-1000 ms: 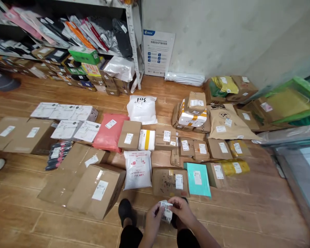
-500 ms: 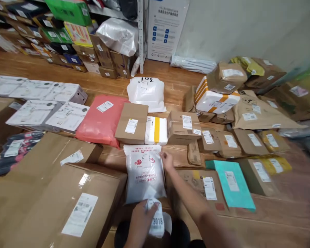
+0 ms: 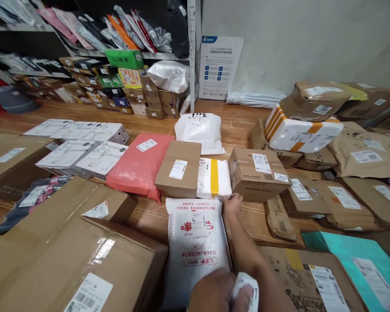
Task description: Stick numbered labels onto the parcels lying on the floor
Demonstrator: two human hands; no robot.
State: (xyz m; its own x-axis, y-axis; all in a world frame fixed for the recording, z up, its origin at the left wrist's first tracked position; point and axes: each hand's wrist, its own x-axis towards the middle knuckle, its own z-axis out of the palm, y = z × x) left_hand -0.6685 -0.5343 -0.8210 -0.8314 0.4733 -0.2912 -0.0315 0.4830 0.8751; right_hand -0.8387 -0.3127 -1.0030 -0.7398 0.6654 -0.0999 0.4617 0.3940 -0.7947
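Note:
A white plastic parcel (image 3: 198, 242) with red printing lies at the middle, close in front of me. My right hand (image 3: 233, 204) reaches to its upper right corner, fingers closed on that edge, just below a white parcel with yellow tape (image 3: 214, 177). Low in the view, my left hand (image 3: 214, 289) is closed around a strip of white labels (image 3: 247, 288), thumb over it; the hand is slightly blurred and covers the parcel's lower part. A brown box (image 3: 178, 167) and a red plastic bag parcel (image 3: 139, 162) stand beyond.
Big brown cartons (image 3: 68, 251) lie at the left. On the right are a brown box (image 3: 261, 173), a turquoise parcel (image 3: 367, 264) and stacked boxes (image 3: 321, 99). A shelf post (image 3: 191, 56) and a wall poster (image 3: 219, 65) stand at the back.
The view has tilted up and come closer, showing more shelf. My left hand with the labels has moved rightward over the parcel's lower end. My right hand stays at the parcel's upper right corner.

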